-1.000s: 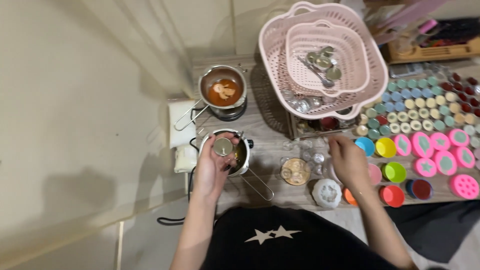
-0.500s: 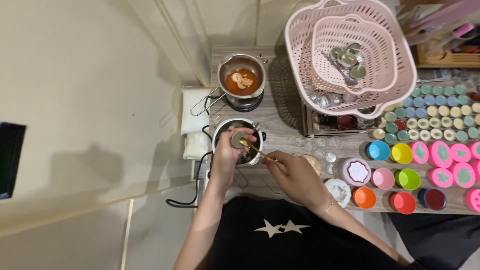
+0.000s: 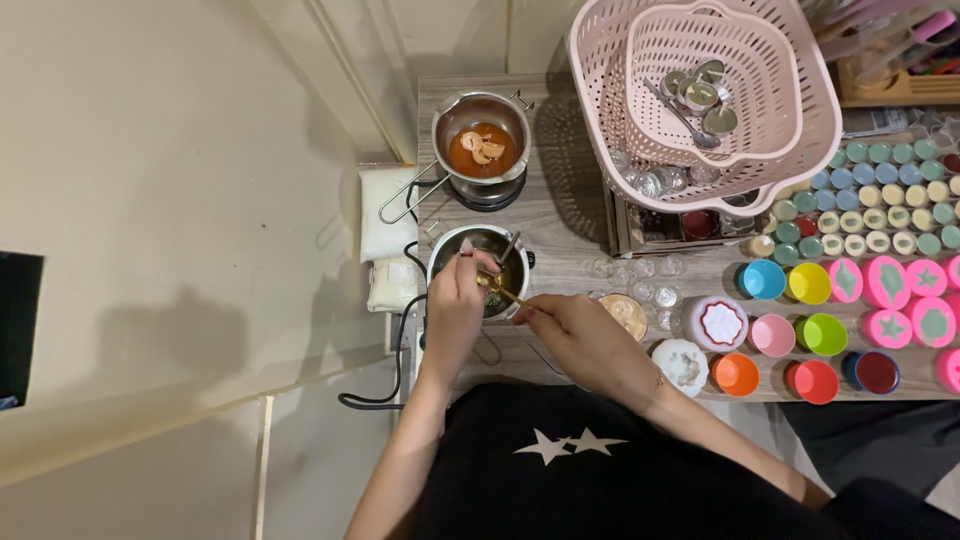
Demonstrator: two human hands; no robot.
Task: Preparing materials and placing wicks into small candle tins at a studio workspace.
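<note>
Since a second ago the right hand (image 3: pixel 580 335) has come across from the coloured cups to join the left hand (image 3: pixel 458 300) over the near metal pot (image 3: pixel 482 262) — the work has turned to scraping. The right pinches a thin gold tool (image 3: pixel 497 289), and the left curls closed round something small I cannot make out.

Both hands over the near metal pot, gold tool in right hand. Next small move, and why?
Probably scrape with the gold tool: the right hand holds its tip against the small item in the left hand, directly over the near metal pot, so loosened material would drop in.
</note>
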